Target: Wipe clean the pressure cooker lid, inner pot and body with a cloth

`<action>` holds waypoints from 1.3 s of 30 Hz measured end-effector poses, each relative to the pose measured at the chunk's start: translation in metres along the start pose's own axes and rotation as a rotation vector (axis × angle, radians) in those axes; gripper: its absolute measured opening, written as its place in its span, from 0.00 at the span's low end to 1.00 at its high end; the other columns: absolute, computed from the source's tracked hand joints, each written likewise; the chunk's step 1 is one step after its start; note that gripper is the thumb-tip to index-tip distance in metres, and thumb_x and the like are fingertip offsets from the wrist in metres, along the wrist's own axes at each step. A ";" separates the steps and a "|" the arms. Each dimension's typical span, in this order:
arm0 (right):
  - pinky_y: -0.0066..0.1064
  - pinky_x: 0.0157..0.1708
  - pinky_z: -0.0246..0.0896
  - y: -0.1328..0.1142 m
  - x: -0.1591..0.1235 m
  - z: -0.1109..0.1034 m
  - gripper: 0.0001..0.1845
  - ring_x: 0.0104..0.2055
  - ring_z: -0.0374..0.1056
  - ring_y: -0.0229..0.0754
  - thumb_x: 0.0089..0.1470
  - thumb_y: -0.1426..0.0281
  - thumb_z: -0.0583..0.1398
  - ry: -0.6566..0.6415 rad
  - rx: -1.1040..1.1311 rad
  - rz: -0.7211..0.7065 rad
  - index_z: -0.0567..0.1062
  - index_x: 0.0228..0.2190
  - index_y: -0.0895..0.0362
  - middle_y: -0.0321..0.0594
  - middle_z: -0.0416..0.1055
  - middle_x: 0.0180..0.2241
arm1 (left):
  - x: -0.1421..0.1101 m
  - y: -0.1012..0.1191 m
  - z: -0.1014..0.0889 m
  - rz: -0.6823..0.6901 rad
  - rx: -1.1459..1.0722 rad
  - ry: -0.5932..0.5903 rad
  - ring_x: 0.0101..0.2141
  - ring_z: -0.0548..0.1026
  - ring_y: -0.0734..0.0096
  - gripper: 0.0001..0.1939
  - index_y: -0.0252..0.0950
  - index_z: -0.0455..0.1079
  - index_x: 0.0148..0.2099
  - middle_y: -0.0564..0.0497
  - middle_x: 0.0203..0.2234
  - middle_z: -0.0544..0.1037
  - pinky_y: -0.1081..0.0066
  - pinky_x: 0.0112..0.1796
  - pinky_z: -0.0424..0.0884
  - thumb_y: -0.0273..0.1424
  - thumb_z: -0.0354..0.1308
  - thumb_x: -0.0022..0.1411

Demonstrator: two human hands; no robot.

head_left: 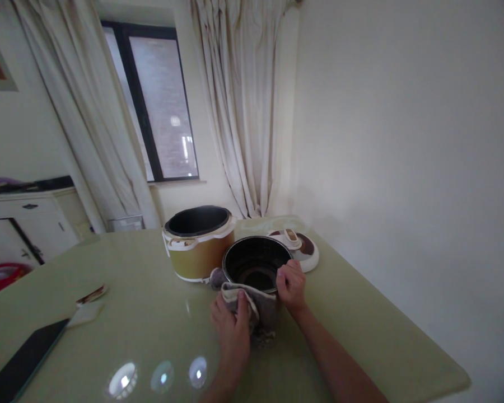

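Observation:
A black inner pot (258, 257) sits tilted on the table in front of me, its dark inside facing up. My right hand (292, 284) is closed on its right rim. My left hand (232, 322) grips a grey cloth (264, 308) with a pale edge, pressed against the near side of the pot; part of the cloth bunches out at the pot's left. Just behind and to the left stands the cooker body (201, 254), gold and white with a dark open top. Its white and brown lid (304, 252) lies to the right, partly hidden by the pot.
The pale green table (151, 313) reflects ceiling lights. At its left lie a dark flat slab (29, 358) and a small packet (91, 295). A plain wall (403, 140) runs along the right side. Curtains (247, 112) and a window (163, 106) are behind.

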State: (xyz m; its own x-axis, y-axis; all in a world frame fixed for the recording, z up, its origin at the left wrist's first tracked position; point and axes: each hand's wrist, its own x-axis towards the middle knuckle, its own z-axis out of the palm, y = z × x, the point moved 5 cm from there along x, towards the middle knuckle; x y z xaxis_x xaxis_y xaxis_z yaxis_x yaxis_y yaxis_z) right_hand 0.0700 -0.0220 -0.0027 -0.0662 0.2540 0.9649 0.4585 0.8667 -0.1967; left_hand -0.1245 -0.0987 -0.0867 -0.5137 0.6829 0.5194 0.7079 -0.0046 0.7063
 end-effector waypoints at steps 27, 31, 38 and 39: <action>0.41 0.37 0.54 0.036 0.007 0.027 0.23 0.27 0.56 0.43 0.68 0.71 0.56 -0.022 -0.114 0.076 0.58 0.21 0.50 0.32 0.56 0.19 | 0.057 -0.002 0.032 -0.214 -0.196 -0.052 0.64 0.71 0.38 0.32 0.32 0.69 0.65 0.29 0.61 0.75 0.41 0.63 0.66 0.51 0.45 0.74; 0.43 0.48 0.59 0.043 0.008 0.027 0.23 0.32 0.61 0.44 0.71 0.68 0.57 -0.095 -0.144 0.140 0.62 0.22 0.50 0.32 0.60 0.22 | 0.045 0.018 0.037 -0.011 -0.152 -0.017 0.67 0.67 0.39 0.38 0.32 0.60 0.72 0.30 0.65 0.69 0.40 0.66 0.63 0.49 0.56 0.70; 0.43 0.44 0.60 0.033 0.002 0.029 0.26 0.40 0.64 0.51 0.56 0.45 0.71 -0.277 -0.239 0.152 0.69 0.30 0.50 0.39 0.70 0.33 | 0.093 -0.009 0.029 -0.008 -0.212 -0.063 0.64 0.71 0.45 0.30 0.36 0.65 0.69 0.34 0.62 0.70 0.46 0.64 0.68 0.45 0.55 0.71; 0.43 0.43 0.60 0.034 0.002 0.029 0.27 0.39 0.64 0.51 0.55 0.45 0.72 -0.289 -0.251 0.151 0.69 0.30 0.50 0.39 0.70 0.32 | 0.099 -0.013 0.028 -0.017 -0.200 -0.060 0.62 0.73 0.46 0.28 0.37 0.66 0.68 0.35 0.60 0.71 0.47 0.63 0.70 0.44 0.55 0.71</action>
State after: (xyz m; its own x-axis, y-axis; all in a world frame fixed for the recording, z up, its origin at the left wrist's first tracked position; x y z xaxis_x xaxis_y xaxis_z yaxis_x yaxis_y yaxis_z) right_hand 0.0594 0.0202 -0.0125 -0.2116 0.5110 0.8331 0.6814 0.6882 -0.2491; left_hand -0.1711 -0.0105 -0.0578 -0.4910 0.7262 0.4812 0.5862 -0.1332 0.7992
